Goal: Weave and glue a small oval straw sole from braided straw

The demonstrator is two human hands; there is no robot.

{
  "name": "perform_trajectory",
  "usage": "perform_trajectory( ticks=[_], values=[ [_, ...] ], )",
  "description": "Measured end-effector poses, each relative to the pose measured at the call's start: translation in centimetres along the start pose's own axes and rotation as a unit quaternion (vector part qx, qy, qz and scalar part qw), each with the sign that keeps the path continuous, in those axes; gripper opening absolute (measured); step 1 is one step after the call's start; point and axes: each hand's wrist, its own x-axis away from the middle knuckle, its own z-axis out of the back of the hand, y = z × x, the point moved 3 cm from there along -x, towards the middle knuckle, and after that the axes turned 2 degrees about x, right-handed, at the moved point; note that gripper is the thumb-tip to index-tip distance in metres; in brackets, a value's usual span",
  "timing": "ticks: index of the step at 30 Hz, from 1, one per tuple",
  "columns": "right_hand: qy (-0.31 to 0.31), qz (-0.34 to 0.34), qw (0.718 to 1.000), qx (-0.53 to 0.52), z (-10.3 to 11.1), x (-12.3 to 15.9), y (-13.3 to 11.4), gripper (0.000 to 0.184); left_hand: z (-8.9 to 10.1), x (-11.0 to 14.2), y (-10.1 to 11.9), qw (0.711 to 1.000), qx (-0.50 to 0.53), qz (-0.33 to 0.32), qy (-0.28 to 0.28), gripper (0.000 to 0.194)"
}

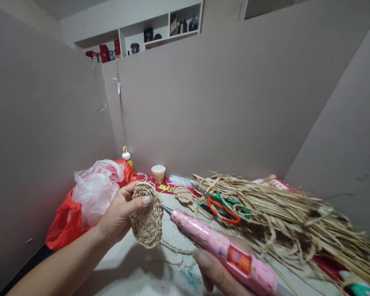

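Note:
My left hand (pixel 123 211) pinches the upper part of an oval coiled straw piece (pixel 147 230), thumb on its front face and fingers behind. From the lower edge of that piece a thin braided straw cord (pixel 175 248) trails right toward my other hand. My right hand (pixel 218 267) is wrapped round a pink hot glue gun (pixel 200 230) with an orange switch. Its metal nozzle points at the right edge of the woven piece, touching it or very close; I cannot tell which. Part of my right hand is cut off by the bottom of the view.
A large bundle of dry straw (pixel 296 218) lies on the right, with orange-handled scissors (pixel 223 211) and green-handled scissors (pixel 237 201) at its left end. Behind are glue sticks (pixel 181 181), a paper cup (pixel 158 174) and a small woven piece (pixel 184 194). Plastic bags (pixel 95 189) stand left.

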Motion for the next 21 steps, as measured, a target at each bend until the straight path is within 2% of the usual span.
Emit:
perform_trajectory(
  ticks=[7,15,21],
  values=[
    [0.001,0.017,0.998,-0.065,-0.01,0.01,-0.24,0.046,0.11,-0.03,0.04,1.000,-0.012,-0.002,0.014,0.013],
    [-0.022,0.006,0.995,-0.092,-0.28,-0.06,0.11,0.044,-0.03,0.00,0.21,1.000,-0.015,-0.005,0.026,0.015],
    [-0.014,0.006,0.996,-0.090,-0.16,-0.03,-0.24,0.042,0.09,0.03,0.22,1.000,-0.017,-0.008,0.025,0.013]
  ],
)
